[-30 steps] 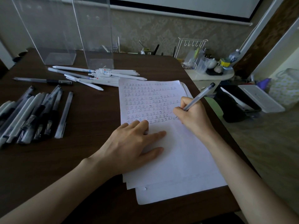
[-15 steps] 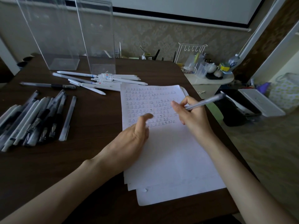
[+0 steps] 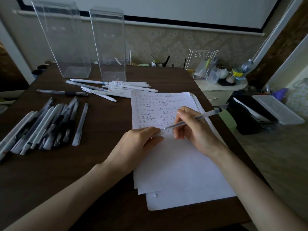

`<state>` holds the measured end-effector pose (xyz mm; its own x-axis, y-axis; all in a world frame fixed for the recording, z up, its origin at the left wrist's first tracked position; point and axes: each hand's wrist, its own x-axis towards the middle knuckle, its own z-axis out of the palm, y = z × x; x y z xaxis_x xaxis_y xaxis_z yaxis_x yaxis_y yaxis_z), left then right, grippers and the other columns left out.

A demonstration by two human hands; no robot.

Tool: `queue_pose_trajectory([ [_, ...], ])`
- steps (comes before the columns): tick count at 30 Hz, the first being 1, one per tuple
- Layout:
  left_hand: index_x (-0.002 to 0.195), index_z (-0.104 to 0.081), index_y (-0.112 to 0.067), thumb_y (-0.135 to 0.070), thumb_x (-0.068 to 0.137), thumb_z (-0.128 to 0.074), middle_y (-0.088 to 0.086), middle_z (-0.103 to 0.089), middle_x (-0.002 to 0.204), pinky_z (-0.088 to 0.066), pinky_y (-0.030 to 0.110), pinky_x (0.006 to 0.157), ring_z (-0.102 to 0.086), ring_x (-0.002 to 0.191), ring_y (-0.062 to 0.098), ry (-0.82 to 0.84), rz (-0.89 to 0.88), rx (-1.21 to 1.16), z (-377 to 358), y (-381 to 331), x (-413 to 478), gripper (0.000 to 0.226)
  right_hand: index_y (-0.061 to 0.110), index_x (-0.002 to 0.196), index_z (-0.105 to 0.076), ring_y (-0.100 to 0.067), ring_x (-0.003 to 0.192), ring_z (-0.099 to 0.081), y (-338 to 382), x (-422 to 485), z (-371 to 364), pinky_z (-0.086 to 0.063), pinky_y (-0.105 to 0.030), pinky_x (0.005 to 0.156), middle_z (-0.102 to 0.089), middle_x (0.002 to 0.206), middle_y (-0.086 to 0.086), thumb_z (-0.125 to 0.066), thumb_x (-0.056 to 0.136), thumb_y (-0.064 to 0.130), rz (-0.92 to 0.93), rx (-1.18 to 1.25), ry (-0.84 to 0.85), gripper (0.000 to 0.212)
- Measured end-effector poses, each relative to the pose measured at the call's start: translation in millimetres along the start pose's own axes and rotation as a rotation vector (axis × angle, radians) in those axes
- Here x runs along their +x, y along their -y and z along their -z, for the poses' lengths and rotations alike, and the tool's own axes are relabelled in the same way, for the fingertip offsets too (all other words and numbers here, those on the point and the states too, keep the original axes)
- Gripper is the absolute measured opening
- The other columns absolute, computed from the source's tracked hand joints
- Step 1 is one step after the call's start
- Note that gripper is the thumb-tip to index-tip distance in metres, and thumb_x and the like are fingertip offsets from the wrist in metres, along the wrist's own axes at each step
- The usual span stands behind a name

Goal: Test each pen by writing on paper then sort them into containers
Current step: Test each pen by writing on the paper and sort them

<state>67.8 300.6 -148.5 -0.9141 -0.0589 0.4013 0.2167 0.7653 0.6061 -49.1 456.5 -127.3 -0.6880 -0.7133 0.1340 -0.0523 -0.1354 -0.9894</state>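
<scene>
A stack of white paper (image 3: 176, 164) lies on the dark table, its top sheet filled with rows of small written marks. My right hand (image 3: 196, 132) grips a clear pen (image 3: 205, 114) above the sheet, with the tip pointing left. My left hand (image 3: 138, 145) pinches a small pale pen cap (image 3: 159, 133) right at that tip. Two tall clear containers (image 3: 66, 40) (image 3: 110, 45) stand at the back of the table. A heap of white pens (image 3: 121, 89) lies in front of them. Several dark and white pens (image 3: 46, 125) lie at the left.
One black pen (image 3: 63, 92) lies alone at the back left. Right of the table stands a low white side table (image 3: 221, 85) crowded with bottles and a wire rack. A black box (image 3: 250, 114) and a white tray (image 3: 278, 109) sit on the floor.
My right hand lifted the pen off the paper and turned its tip to the left. My left hand left the sheet and now holds a cap at the tip.
</scene>
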Motion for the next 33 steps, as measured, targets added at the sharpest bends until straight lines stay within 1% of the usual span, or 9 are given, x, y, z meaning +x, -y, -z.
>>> queue_pose_trajectory([
  [3,0.096,-0.064,-0.010,-0.047,0.089,-0.042,-0.004,-0.065,0.085,-0.049,0.038,0.063,-0.061,0.075,0.013,0.006,-0.028,0.009,-0.6,1.6,0.6,0.043,0.017,0.064,-0.050,-0.015,0.047,-0.044,-0.7,-0.2,-0.5,-0.034,-0.023,0.047,-0.051,0.049,-0.002,-0.055,0.088,0.033,0.028,-0.053,0.003,0.029],
  [7,0.093,-0.063,-0.009,-0.045,0.090,-0.041,-0.004,-0.063,0.081,-0.048,0.038,0.061,-0.060,0.072,0.014,-0.031,-0.049,-0.001,-1.9,1.8,0.6,0.042,0.019,0.060,-0.050,-0.015,0.046,-0.039,-0.5,1.2,-3.1,-0.032,-0.022,0.047,-0.047,0.046,0.000,-0.054,0.089,0.031,0.048,-0.065,-0.056,0.031],
  [10,0.092,-0.063,-0.008,-0.045,0.089,-0.041,-0.001,-0.062,0.078,-0.048,0.038,0.059,-0.059,0.068,0.017,-0.065,-0.045,0.000,-0.9,1.9,1.4,0.043,0.018,0.060,-0.051,-0.016,0.045,-0.039,-0.3,1.5,-3.8,-0.032,-0.022,0.046,-0.047,0.045,0.000,-0.051,0.090,0.028,0.056,-0.053,-0.098,0.031],
  [15,0.094,-0.064,-0.011,-0.045,0.089,-0.043,-0.003,-0.062,0.078,-0.047,0.034,0.058,-0.057,0.066,0.014,-0.095,-0.049,0.021,-0.9,1.3,1.5,0.040,0.020,0.059,-0.053,-0.016,0.045,-0.041,0.3,0.4,-4.0,-0.032,-0.023,0.046,-0.048,0.046,0.000,-0.051,0.090,0.027,0.044,-0.065,-0.084,0.031],
  [20,0.095,-0.064,-0.011,-0.046,0.088,-0.043,-0.004,-0.062,0.078,-0.046,0.032,0.058,-0.056,0.066,0.013,-0.115,-0.039,0.031,-1.2,2.1,1.9,0.042,0.013,0.060,-0.052,-0.016,0.042,-0.042,-0.1,2.1,-1.5,-0.030,-0.024,0.044,-0.046,0.043,-0.002,-0.051,0.089,0.024,0.053,-0.003,-0.132,0.030],
  [24,0.097,-0.065,-0.011,-0.044,0.088,-0.044,-0.004,-0.061,0.078,-0.045,0.032,0.057,-0.055,0.064,0.012,-0.109,-0.064,0.033,-0.9,1.7,2.0,0.041,0.016,0.061,-0.053,-0.017,0.044,-0.043,-0.6,0.7,-1.9,-0.029,-0.029,0.046,-0.049,0.045,-0.001,-0.054,0.088,0.026,0.053,-0.041,-0.070,0.030],
  [27,0.100,-0.066,-0.008,-0.038,0.091,-0.044,-0.001,-0.059,0.077,-0.046,0.035,0.055,-0.055,0.064,0.014,-0.083,-0.126,0.038,-0.1,0.4,1.7,0.038,0.015,0.061,-0.052,-0.015,0.045,-0.046,-1.3,-1.1,-6.4,-0.036,-0.022,0.046,-0.052,0.047,-0.002,-0.055,0.087,0.024,0.019,-0.064,-0.009,0.027],
  [29,0.097,-0.066,-0.004,-0.033,0.093,-0.044,0.002,-0.057,0.075,-0.045,0.037,0.054,-0.054,0.063,0.017,-0.077,-0.177,0.065,1.0,-1.2,0.7,0.036,0.015,0.061,-0.053,-0.015,0.043,-0.047,-2.5,-1.0,-9.9,-0.038,-0.022,0.045,-0.053,0.047,-0.003,-0.058,0.086,0.025,0.027,-0.046,0.003,0.028],
  [33,0.095,-0.065,0.000,-0.028,0.095,-0.043,0.005,-0.055,0.072,-0.043,0.036,0.052,-0.052,0.060,0.018,-0.116,-0.222,0.109,3.7,-4.3,-2.4,0.035,0.004,0.066,-0.046,-0.014,0.042,-0.051,-1.9,0.1,-16.6,-0.039,-0.024,0.044,-0.054,0.046,-0.003,-0.057,0.087,0.023,0.044,-0.013,0.036,0.031],
])
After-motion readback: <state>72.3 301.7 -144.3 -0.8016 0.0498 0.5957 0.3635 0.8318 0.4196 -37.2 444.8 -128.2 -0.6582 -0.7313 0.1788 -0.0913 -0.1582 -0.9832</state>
